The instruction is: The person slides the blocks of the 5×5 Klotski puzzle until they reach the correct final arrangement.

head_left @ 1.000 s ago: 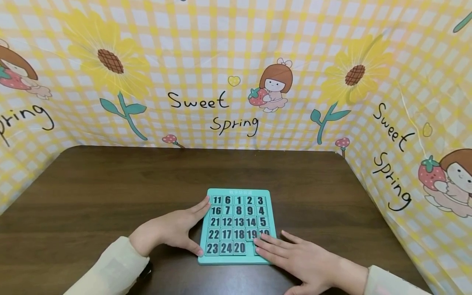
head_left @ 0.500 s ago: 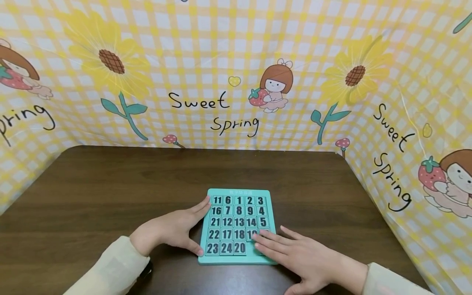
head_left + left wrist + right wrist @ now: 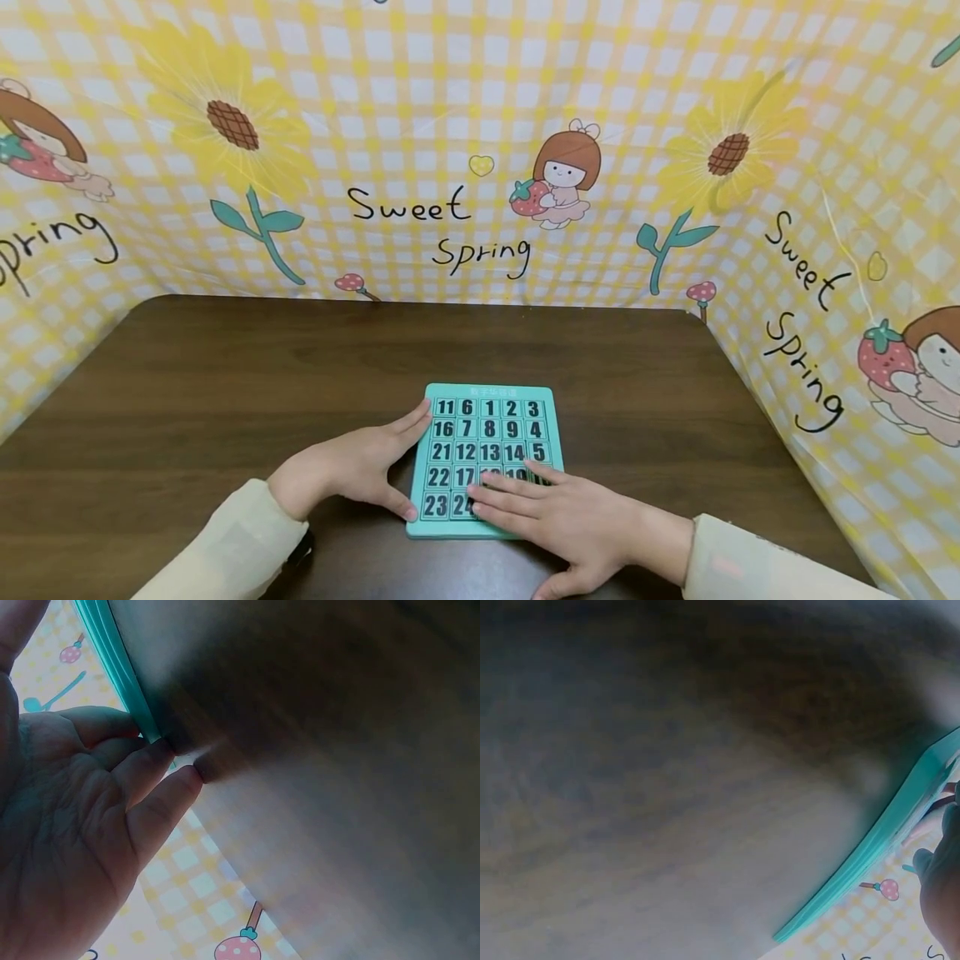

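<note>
A teal number slide puzzle [image 3: 450, 530] lies flat on the table, its black-numbered tiles facing up. My left hand [image 3: 352, 467] spans its left side, with fingertips at the upper left edge and the thumb at the lower left corner. In the left wrist view, fairly straight fingers [image 3: 161, 817] reach the side of the teal frame [image 3: 112, 667]. Palm down, my right hand [image 3: 573, 521] lays its extended fingers over the lower right tiles, hiding much of the bottom row. The right wrist view shows the frame's edge [image 3: 855, 862] beside part of the right hand [image 3: 941, 896].
The dark wooden table [image 3: 300, 358] runs back to a yellow checked cloth [image 3: 420, 108], which also rises along both sides. A small black object [image 3: 300, 550] shows beneath the left sleeve.
My right hand has slid left across the lower rows, so its fingers now cover the 20 tile and part of the 18. The left hand keeps its place at the puzzle's edge.
</note>
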Available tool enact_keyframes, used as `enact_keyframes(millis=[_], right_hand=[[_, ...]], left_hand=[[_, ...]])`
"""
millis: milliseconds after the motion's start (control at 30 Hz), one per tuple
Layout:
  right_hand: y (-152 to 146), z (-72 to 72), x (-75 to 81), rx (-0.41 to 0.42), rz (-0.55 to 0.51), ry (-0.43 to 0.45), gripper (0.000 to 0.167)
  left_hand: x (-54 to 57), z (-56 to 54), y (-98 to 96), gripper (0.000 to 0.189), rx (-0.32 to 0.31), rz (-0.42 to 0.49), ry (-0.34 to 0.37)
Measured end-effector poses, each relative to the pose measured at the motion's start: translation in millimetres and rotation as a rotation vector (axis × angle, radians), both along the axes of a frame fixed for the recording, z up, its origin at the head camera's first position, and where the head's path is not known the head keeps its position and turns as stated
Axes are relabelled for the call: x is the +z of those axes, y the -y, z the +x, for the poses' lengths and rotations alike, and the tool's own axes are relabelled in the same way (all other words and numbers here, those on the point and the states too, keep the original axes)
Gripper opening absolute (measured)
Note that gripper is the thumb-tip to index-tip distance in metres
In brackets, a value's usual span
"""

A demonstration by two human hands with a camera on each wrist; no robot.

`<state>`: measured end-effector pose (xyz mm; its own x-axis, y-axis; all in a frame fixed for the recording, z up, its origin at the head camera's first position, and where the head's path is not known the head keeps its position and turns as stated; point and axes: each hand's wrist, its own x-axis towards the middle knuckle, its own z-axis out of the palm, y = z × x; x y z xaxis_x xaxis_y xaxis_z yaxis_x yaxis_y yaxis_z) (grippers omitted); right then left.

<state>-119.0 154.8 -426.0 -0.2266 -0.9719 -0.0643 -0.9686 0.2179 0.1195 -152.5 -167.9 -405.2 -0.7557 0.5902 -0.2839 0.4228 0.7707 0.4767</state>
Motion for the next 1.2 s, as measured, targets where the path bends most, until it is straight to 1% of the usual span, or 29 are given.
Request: enact_keyframes(millis=[133, 300, 533, 733, 833, 967, 1200], right_hand=[[-3, 1.4, -2.8, -0.011, 0.003, 0.021, 0.093], [-11, 3.2, -6.9, -0.025, -0.016, 0.033, 0.091], [-27, 7.3, -8.9, -0.029, -0.069, -0.005, 0.091], [-36, 9.0, -8.3, -0.052, -0.072, -0.032, 0.09], [-34, 8.6, -8.0, -0.047, -0.084, -0.035, 0.091], [-22, 7.4, -6.9, -0.029, -0.091, -0.032, 0.09], [3, 4.4, -3.3, -0.011, -0.035, -0.012, 0.089]], left_hand=[[0.4, -0.1, 0.2, 0.124, -0.01, 0.001, -0.004], [0.3, 0.0, 1.2, 0.125, -0.005, 0.002, -0.003], [1.7, -0.3, 2.5, 0.125, 0.005, -0.001, 0.009], [2.7, -0.4, 3.7, 0.126, 0.006, -0.004, 0.01], [2.6, -0.5, 4.1, 0.126, 0.005, -0.007, 0.011], [1.4, -0.8, 3.1, 0.126, -0.002, -0.005, 0.002], [0.7, -0.1, 0.4, 0.124, -0.007, 0.0, -0.008]])
